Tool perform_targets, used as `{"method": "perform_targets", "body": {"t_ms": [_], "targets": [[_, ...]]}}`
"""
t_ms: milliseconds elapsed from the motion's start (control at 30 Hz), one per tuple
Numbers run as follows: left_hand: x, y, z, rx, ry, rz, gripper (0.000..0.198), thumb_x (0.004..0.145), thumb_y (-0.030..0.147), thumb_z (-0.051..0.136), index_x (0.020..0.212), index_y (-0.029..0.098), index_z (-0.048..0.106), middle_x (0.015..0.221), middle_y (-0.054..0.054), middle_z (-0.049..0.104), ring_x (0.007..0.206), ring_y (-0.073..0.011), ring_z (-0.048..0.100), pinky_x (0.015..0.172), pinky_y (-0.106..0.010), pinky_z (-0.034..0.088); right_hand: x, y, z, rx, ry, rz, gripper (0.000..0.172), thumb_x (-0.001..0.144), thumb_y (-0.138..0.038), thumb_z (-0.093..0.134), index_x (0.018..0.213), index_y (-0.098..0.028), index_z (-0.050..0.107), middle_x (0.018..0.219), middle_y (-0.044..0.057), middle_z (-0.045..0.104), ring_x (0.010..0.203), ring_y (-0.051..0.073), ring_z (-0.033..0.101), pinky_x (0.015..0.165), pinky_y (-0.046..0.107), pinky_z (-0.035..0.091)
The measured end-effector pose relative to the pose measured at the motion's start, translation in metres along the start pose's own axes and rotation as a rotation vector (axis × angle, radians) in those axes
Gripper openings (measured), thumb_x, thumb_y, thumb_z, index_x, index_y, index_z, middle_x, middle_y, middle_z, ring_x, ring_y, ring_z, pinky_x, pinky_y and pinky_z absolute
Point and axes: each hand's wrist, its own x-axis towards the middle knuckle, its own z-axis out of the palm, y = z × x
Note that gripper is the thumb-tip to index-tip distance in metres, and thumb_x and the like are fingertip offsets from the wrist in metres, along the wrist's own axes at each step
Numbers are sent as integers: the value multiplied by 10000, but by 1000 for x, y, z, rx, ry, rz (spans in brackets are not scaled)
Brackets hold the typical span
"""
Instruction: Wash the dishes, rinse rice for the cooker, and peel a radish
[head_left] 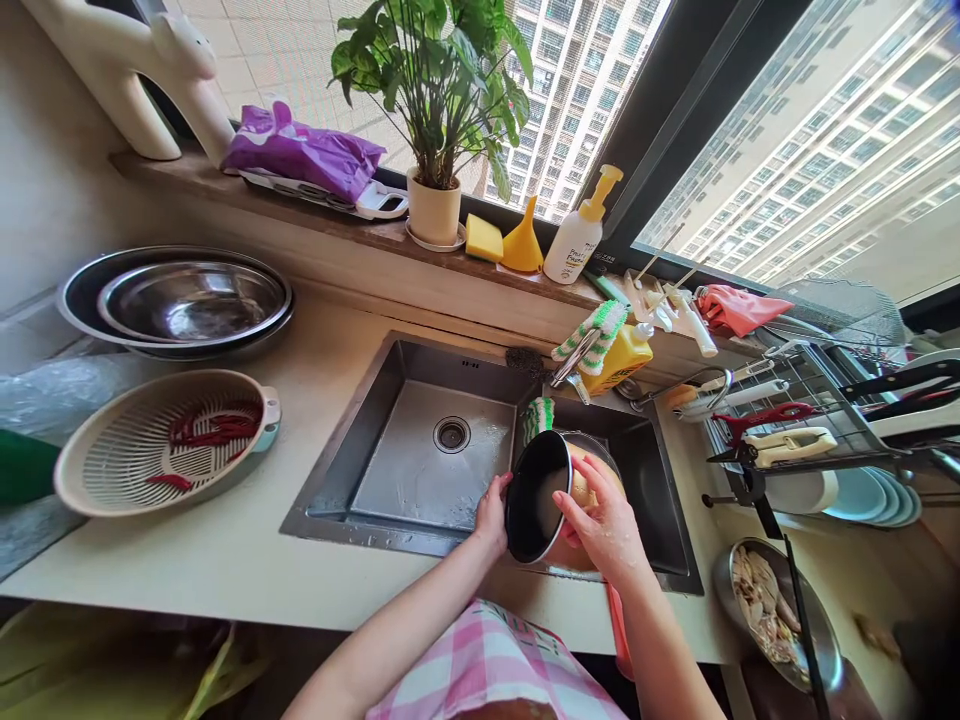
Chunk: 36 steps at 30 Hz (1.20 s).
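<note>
Over the right-hand basin is a round pot (535, 505), dark inside with a pale rim, tilted toward the right. My left hand (493, 515) is closed on its left side. My right hand (600, 515) is at the opposite rim, fingers curved and apart, with the thumb reaching across the rim. Cloudy liquid seems to lie inside the pot. Beneath my right hand is a pale tan, wet-looking surface, mostly hidden. A green and white striped cloth (538, 418) hangs just behind the pot, and another covers the tap (574, 372).
The left sink basin (420, 450) has a round drain. On the left are steel bowls (193, 302) and a colander (97, 465) holding red chillies (217, 428). A dish rack (817, 400) and a bowl of raw meat (765, 595) stand right. A potted plant (435, 205) lines the sill.
</note>
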Motion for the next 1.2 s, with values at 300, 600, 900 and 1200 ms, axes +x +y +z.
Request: {"method": "perform_targets", "body": {"t_ms": [300,600,900,1200], "targets": [[0,-1,-2,0,6,-4,242,873,283,506,862,167,718,972,-84,743,1003,-222,663,1012,-382,429,2,5,5,-52,-18,-17,614,742,-519,627,1303,-289,522,1529,125,268,406,82,559,406,317,503],[-4,3,0,-12,-5,-13,251,876,272,492,848,163,717,940,-79,746,958,-210,674,983,-368,444,2,6,12,-29,42,-56,575,723,-490,638,1259,-294,569,1535,113,253,376,75,535,375,329,485],[-8,5,4,-11,-28,-4,235,846,268,508,788,161,710,813,-53,742,803,-188,673,877,-330,473,3,10,13,-83,34,-71,583,732,-500,629,1265,-272,566,1511,128,309,384,74,529,401,327,504],[-13,10,5,-12,-36,-14,198,817,250,541,799,153,712,800,-59,742,742,-180,666,791,-311,487,2,9,15,-50,2,-100,559,745,-450,632,1264,-253,564,1538,149,227,386,85,545,391,342,502]]}}
